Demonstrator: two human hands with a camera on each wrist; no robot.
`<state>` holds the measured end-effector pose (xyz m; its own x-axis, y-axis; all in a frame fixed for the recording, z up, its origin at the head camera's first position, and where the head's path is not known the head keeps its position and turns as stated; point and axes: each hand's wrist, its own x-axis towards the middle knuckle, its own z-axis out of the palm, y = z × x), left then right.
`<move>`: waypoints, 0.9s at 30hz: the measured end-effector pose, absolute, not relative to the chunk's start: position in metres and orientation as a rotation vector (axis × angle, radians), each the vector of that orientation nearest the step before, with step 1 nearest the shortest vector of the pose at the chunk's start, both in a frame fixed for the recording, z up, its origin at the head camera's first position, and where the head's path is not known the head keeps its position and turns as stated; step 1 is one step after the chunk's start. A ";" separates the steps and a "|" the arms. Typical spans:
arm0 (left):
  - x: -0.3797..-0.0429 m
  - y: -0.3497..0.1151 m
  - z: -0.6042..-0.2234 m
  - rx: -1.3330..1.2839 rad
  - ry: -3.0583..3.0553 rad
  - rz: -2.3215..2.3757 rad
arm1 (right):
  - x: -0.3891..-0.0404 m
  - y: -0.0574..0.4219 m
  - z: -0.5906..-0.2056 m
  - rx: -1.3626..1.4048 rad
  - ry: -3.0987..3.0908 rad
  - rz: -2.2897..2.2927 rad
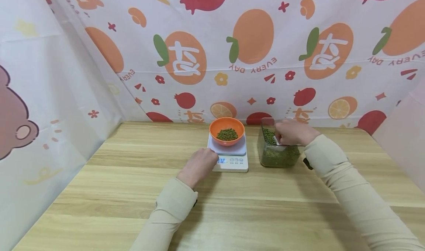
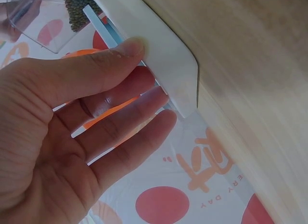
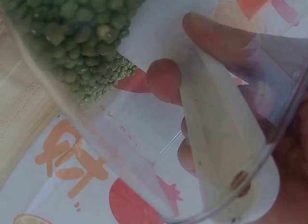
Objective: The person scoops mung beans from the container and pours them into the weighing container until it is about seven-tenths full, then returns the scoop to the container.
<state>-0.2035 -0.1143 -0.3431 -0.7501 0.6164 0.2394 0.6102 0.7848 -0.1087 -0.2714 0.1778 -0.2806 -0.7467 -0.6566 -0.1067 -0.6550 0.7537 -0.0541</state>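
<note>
My left hand (image 1: 199,165) rests at the near left corner of a white kitchen scale (image 1: 236,166). Its thumb and fingertips touch the scale's edge in the left wrist view, the fingers loosely extended. An orange bowl (image 1: 213,130) stands on the scale's platform, with green mung beans (image 1: 227,134) in its bottom. My right hand (image 1: 295,131) reaches into a clear plastic container (image 1: 279,162) right of the scale and grips a white scoop (image 3: 219,123) by its handle. Mung beans (image 3: 82,36) lie by the scoop's head, whose front end is hidden.
The wooden table (image 1: 132,195) bears the scale and container near its back edge. A fruit-printed cloth (image 1: 216,40) hangs right behind them, and another cloth (image 1: 59,70) closes off the left side. The container's walls rise around the right hand's fingers.
</note>
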 end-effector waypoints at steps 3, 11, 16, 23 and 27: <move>-0.203 -0.115 -0.343 -0.951 -2.690 0.022 | -0.272 0.177 -0.282 -1.060 2.837 -0.023; -0.204 -0.115 -0.345 -0.941 -2.713 0.039 | -0.276 0.178 -0.292 -1.002 2.864 -0.008; -0.205 -0.114 -0.344 -0.936 -2.695 0.041 | -0.278 0.179 -0.293 -1.007 2.857 -0.033; -0.204 -0.114 -0.344 -0.950 -2.670 0.000 | -0.278 0.180 -0.294 -0.996 2.820 -0.076; -0.204 -0.114 -0.344 -0.949 -2.664 -0.009 | -0.279 0.180 -0.295 -0.980 2.802 -0.090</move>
